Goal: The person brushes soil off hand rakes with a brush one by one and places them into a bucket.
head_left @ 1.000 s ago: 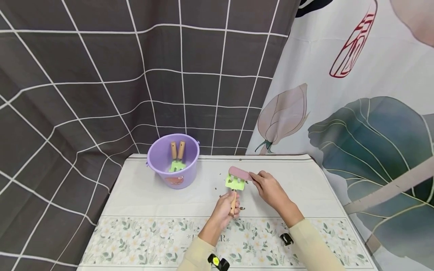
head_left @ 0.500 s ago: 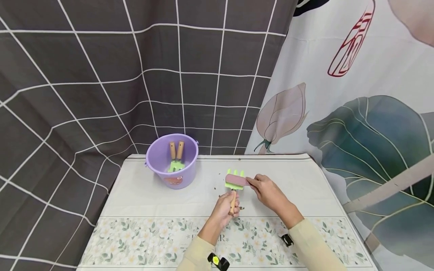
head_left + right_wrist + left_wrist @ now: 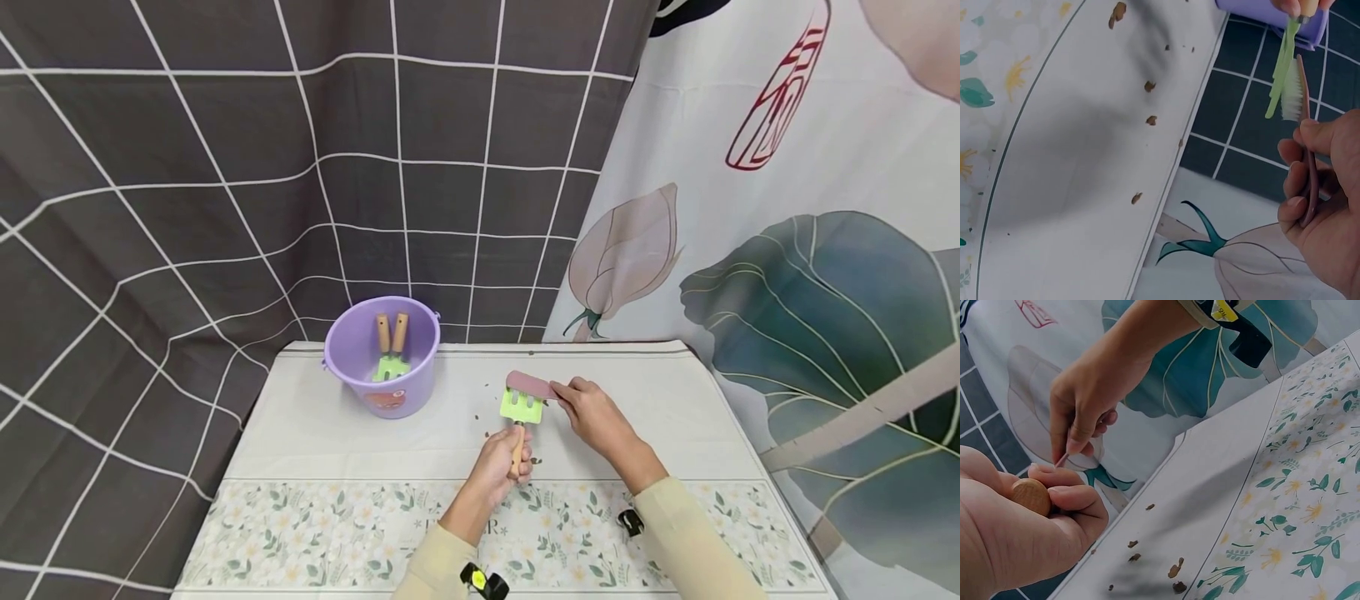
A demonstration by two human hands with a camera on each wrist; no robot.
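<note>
My left hand (image 3: 501, 460) grips the wooden handle (image 3: 1030, 498) of a small green garden rake (image 3: 521, 408), its tines pointing away from me. In my right hand (image 3: 600, 421) is a pink brush (image 3: 531, 384), pinched by its handle between thumb and fingers. The brush lies across the rake's tines in the head view. Seen from the right wrist, its pale bristles (image 3: 1292, 94) face the green rake (image 3: 1280, 72) and meet it or come very close. Both tools are held above the table.
A purple bucket (image 3: 348, 350) stands at the table's back left, holding two green tools with wooden handles (image 3: 400, 332). Brown crumbs (image 3: 1150, 86) lie scattered on the white tablecloth (image 3: 300, 442). A dark gridded curtain (image 3: 442, 200) hangs behind; a pale pole (image 3: 862, 412) slants at the right.
The brush moved down the rake toward its handle, then back up over the tines. My left hand has hardly moved, and the bucket stays in place.
</note>
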